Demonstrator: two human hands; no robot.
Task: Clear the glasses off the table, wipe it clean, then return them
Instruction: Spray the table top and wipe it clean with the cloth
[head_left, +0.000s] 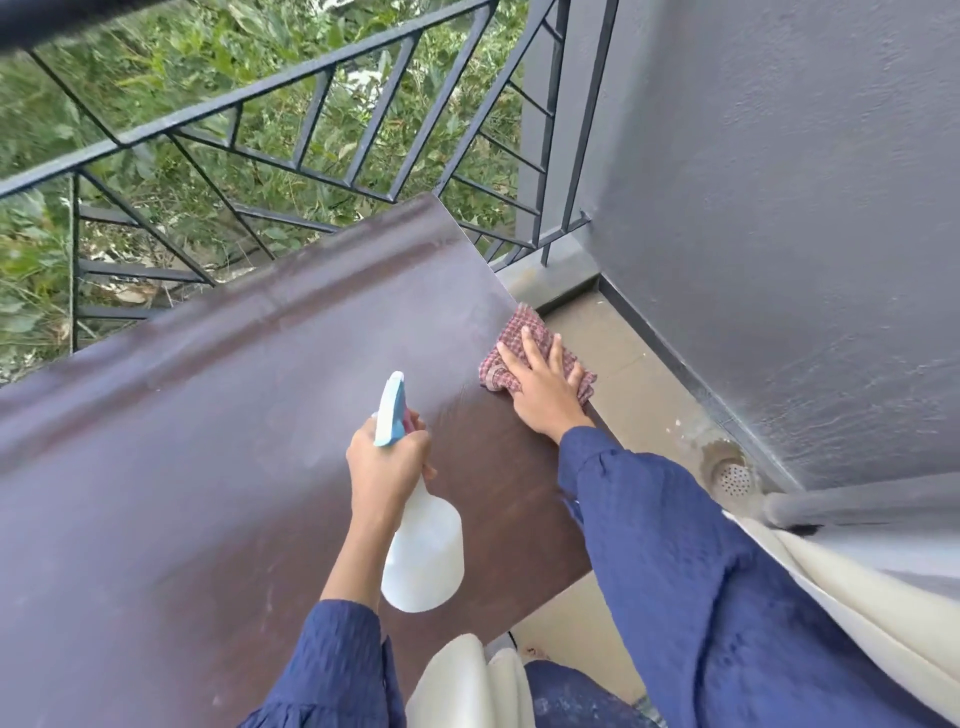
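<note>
We see no glasses anywhere on the table (208, 467), so we judge that the first step, clearing them off, is done, though we cannot tell where they stand because they are outside the view. The wiping step is the one in hand. The far part of the table looks pale and hazy, while the part near the right edge looks darker, so we think the wiping is only partly finished. After it, the glasses must be brought back. The left hand (387, 462) is held above the middle of the table, near its right side. Its fingers are curled round the neck of a white spray bottle (426, 551), whose blue head points toward the far edge. The right hand (545, 395) reaches forward with the arm stretched. It lies flat, with fingers spread and straight, and presses a red checked cloth (524, 332) on the right edge of the table, toward the far right corner. Part of the cloth hangs past this edge, over the floor (623, 374). Beyond the far edge stands a dark metal railing (260, 104).
</note>
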